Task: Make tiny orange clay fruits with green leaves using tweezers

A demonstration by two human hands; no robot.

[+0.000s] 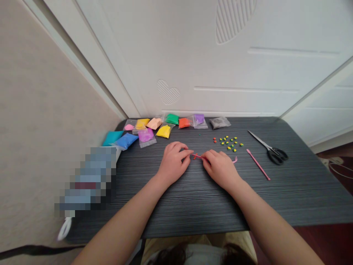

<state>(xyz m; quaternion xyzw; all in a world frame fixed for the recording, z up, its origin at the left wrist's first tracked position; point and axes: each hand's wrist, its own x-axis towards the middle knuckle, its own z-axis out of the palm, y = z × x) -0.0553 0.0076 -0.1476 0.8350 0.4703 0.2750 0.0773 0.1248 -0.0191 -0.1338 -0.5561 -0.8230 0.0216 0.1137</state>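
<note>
My left hand [174,160] and my right hand [220,165] are close together over the middle of the dark table. Between them runs a thin pink clay modelling tool [199,156], pinched by the fingers of both hands. A small red strip of clay [195,156] lies at the tool, crossing it; whether it is stuck on or underneath, I cannot tell. Past my right hand a pink forked tip [235,160] sticks out, perhaps the same tool's other end; the part between is hidden by the hand.
Small yellow-and-green clay pieces [228,148] and two red bits [214,140] lie right of centre. Further right are a pink tool [258,164] and black-handled scissors [271,149]. Bagged coloured clay, including a yellow packet [164,131], lines the back left. A blurred object [88,176] lies left.
</note>
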